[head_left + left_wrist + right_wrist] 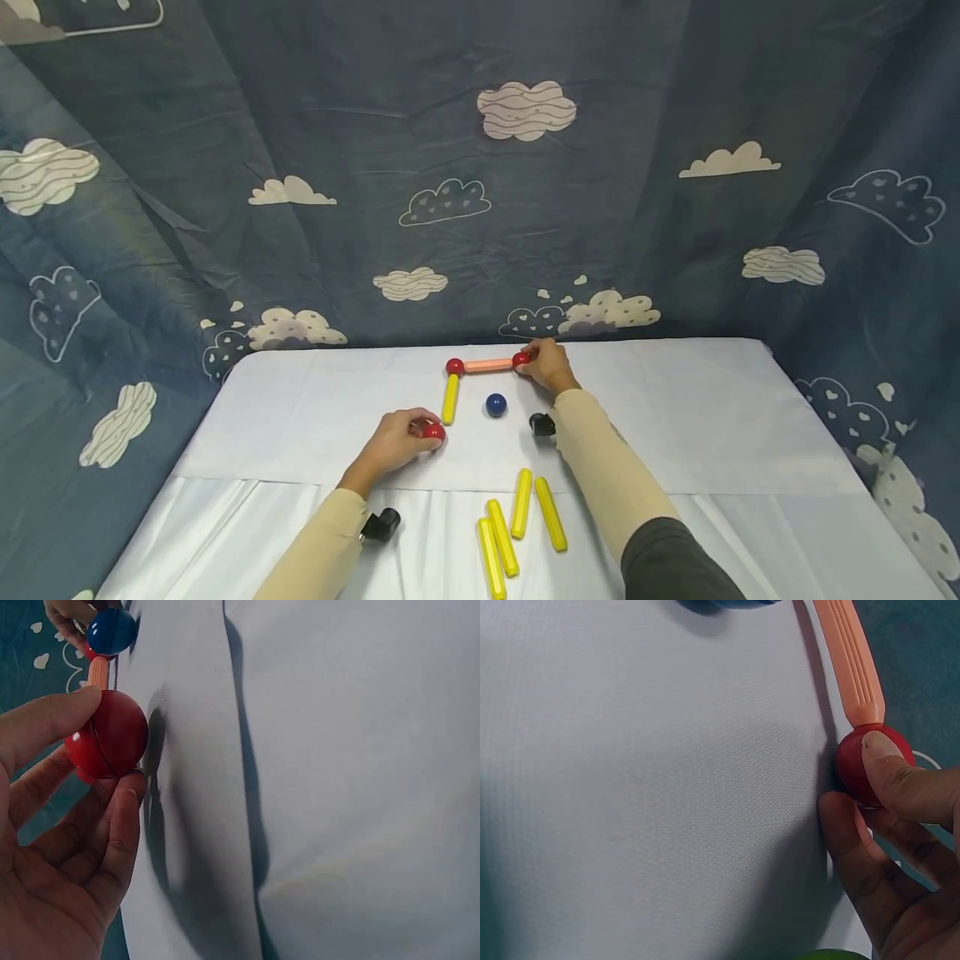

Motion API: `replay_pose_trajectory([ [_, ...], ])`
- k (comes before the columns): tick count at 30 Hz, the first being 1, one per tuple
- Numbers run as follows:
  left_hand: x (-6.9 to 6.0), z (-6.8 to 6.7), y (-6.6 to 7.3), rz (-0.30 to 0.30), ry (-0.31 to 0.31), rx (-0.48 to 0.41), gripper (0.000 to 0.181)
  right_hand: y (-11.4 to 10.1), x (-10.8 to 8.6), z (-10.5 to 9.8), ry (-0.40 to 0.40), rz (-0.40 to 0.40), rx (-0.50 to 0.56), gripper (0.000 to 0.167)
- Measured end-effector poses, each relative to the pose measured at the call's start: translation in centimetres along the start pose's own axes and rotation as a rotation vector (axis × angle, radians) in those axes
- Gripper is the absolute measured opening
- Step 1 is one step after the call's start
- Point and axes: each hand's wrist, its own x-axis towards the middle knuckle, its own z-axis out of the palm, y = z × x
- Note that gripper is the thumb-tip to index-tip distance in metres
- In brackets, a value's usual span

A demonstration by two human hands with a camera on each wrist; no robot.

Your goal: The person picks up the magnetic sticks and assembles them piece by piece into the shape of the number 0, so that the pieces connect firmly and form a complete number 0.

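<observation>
- Left sleeve (318, 546): pale beige, close-fitting, reaching to the wrist.
- Left wrist camera (381, 525): small, black, round-ended, jutting from the sleeve's inner side.
- Right sleeve (611, 458): matching beige, a faint greyish mark on its outer edge.
- Right wrist camera (542, 425): likewise black.
- Dark grey upper sleeve (671, 558): overlaps the right beige one.

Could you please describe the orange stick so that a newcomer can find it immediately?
On the white table, look along the far edge, near the dark cloth printed with clouds. There the stick lies crosswise, between two red balls. It is the only orange one; the other sticks in view are yellow.
</observation>
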Motion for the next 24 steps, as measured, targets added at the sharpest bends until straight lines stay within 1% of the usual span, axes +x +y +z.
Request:
replay_pose_trajectory([
  [6, 0.73, 0.42, 0.46, 0.026, -0.039, 0.013, 0.027, -0.17, 0.12, -0.02, 0.013, 0.002, -0.004, 0.036],
  [8, 0.82, 0.51, 0.58, 0.020, -0.042, 0.015, 0.027, -0.19, 0.18, 0.04, 0.011, 0.005, -0.001, 0.035],
  [15, 0.89, 0.69, 0.72, -0.003, -0.023, -0.004, 0.031, -0.11, 0.20, 0.22, 0.004, 0.030, 0.007, 0.036],
  [23, 1.10, 0.96, 0.41, 0.018, -0.006, -0.034, 0.035, -0.21, 0.21, 0.01, -0.001, 0.015, 0.006, 0.037],
  [24, 1.11, 0.99, 0.40, 0.013, -0.001, -0.040, 0.035, -0.18, 0.23, -0.01, -0.001, 0.011, 0.004, 0.037],
])
